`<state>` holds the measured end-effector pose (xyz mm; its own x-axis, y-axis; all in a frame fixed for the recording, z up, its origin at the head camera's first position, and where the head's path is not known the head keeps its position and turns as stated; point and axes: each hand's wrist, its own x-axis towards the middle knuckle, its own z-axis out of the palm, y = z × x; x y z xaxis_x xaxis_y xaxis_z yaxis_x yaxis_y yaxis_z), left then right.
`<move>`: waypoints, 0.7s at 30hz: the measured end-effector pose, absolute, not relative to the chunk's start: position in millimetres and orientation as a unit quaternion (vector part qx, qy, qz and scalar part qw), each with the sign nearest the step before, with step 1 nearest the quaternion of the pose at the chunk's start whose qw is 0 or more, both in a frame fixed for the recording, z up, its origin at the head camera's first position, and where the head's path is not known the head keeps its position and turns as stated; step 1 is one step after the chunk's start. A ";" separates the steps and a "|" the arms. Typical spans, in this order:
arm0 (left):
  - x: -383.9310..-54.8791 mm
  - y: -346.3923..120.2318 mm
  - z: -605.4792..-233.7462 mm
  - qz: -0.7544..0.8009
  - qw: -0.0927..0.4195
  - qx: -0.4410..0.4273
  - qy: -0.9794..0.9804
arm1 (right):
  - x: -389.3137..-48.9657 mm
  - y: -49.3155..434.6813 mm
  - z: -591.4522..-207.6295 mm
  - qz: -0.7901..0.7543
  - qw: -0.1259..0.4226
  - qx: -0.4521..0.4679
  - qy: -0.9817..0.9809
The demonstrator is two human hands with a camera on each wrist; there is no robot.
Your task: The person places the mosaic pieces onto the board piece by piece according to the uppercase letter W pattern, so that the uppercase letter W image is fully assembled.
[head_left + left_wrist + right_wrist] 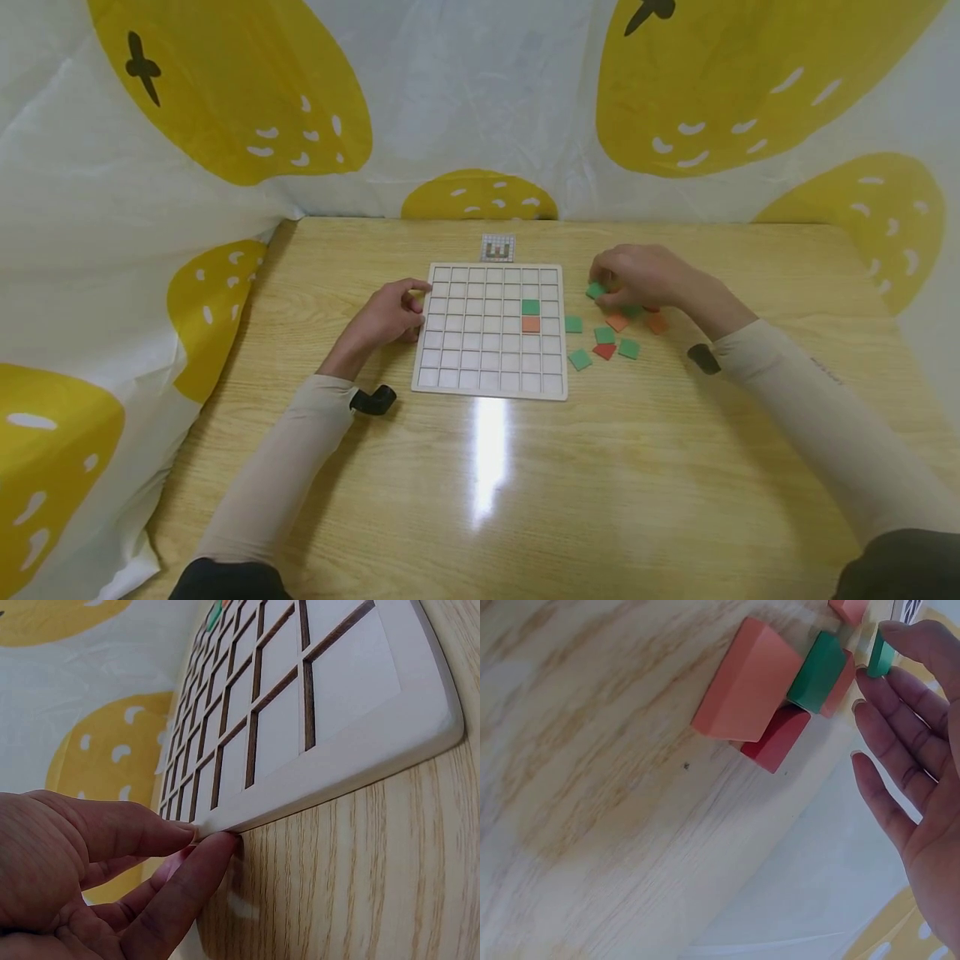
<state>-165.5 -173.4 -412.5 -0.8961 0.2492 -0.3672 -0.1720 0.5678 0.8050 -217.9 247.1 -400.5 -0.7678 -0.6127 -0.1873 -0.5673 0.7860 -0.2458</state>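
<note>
A pale square grid board lies on the wooden table. One green tile sits in it directly above an orange tile, toward the right side. My left hand touches the board's left edge with its fingertips; the left wrist view shows them against the rim. Right of the board, my right hand pinches a green tile between thumb and finger. Under and beside that hand lie loose pieces: a green tile, a red piece, an orange tile and several others.
A small pattern card lies just behind the board. White cloth with yellow fruit shapes hangs along the table's back and left sides. Light glares off the wooden table in front of the board.
</note>
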 end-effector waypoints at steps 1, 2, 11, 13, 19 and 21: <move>-165.6 -173.4 -412.3 0.465 0.227 0.024 0.856 | -217.6 246.7 -399.6 -0.089 0.132 -0.315 0.936; -165.5 -173.4 -412.0 0.465 0.226 0.024 0.856 | -217.5 246.5 -399.0 -0.089 0.134 -0.315 0.935; -165.0 -173.6 -412.4 0.465 0.227 0.026 0.855 | -215.1 245.8 -397.8 -0.090 0.137 -0.322 0.932; -165.3 -173.8 -412.8 0.463 0.227 0.026 0.856 | -214.4 245.6 -397.4 -0.092 0.138 -0.323 0.932; -165.0 -173.6 -413.1 0.462 0.228 0.021 0.857 | -211.1 244.6 -395.5 -0.100 0.137 -0.330 0.929; -164.7 -173.3 -412.7 0.464 0.228 0.019 0.856 | -210.2 244.3 -395.4 -0.100 0.136 -0.330 0.929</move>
